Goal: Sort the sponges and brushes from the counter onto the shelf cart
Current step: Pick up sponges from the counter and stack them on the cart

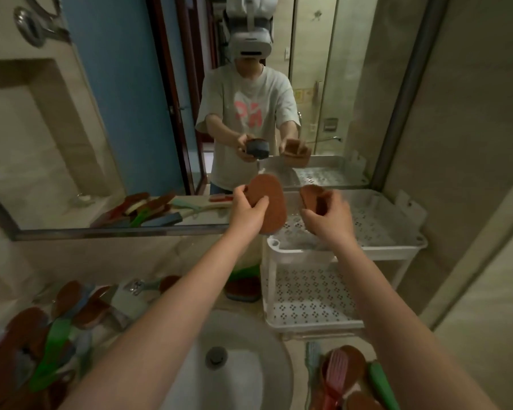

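My left hand [246, 213] grips a large oval brown sponge [271, 202], held upright just left of the white shelf cart [391, 247]. My right hand [328, 218] is closed around a smaller brown sponge [313, 196] above the cart's top tray. The cart's perforated top tray and its lower tray [308, 303] show no sponges or brushes. A heap of brown sponges and green and blue handled brushes [57, 318] lies on the counter at the lower left. More sponges with a pink brush [344, 377] lie at the lower right.
A white round sink [237, 365] with a drain sits below my arms. A wall mirror [160, 113] behind the counter reflects me and the items. A green, brown and blue stack of sponges [243, 282] stands beside the cart. A beige tiled wall is on the right.
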`<state>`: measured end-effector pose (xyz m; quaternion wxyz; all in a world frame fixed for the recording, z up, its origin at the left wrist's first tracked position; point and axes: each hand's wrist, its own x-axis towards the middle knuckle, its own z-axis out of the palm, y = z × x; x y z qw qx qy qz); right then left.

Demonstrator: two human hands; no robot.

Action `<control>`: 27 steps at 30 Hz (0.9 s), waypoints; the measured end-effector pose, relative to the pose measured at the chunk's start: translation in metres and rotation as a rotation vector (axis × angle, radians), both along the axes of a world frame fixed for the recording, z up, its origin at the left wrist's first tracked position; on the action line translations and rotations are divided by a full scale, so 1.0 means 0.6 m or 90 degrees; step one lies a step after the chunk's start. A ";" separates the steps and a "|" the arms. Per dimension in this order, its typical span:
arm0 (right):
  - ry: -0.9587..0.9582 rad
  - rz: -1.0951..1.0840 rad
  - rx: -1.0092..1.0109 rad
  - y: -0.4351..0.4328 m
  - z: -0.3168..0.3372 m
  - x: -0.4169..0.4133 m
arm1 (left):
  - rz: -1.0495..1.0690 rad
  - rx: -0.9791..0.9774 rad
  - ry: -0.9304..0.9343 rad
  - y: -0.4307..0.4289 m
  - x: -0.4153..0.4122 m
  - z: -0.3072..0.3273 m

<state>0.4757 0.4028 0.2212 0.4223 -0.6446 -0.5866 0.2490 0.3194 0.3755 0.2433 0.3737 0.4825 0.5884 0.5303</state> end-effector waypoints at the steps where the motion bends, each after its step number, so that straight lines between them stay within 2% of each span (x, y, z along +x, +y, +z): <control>1: -0.043 -0.006 -0.014 0.011 -0.002 0.006 | 0.005 -0.010 0.016 0.008 0.004 -0.001; 6: -0.281 -0.004 -0.082 0.043 -0.014 0.024 | -0.013 -0.055 0.136 0.046 0.029 -0.006; 9: -0.377 -0.024 -0.101 0.039 -0.016 0.039 | -0.011 -0.072 0.212 0.066 0.048 -0.010; 12: -0.370 -0.015 -0.015 0.024 -0.019 0.060 | -0.016 -0.106 0.268 0.079 0.070 -0.013; 14: -0.365 0.068 0.043 0.014 -0.024 0.071 | -0.015 -0.122 0.270 0.083 0.084 -0.017; 16: -0.384 0.152 0.054 0.007 -0.032 0.077 | -0.009 -0.143 0.260 0.087 0.095 -0.022; 18: -0.398 0.169 0.046 0.004 -0.037 0.079 | -0.003 -0.163 0.276 0.088 0.103 -0.026; 25: -0.434 0.154 0.034 0.002 -0.038 0.080 | -0.136 -0.080 0.543 0.057 0.088 -0.035; 27: -0.441 0.157 0.028 0.003 -0.036 0.082 | -0.162 -0.083 0.567 0.055 0.087 -0.039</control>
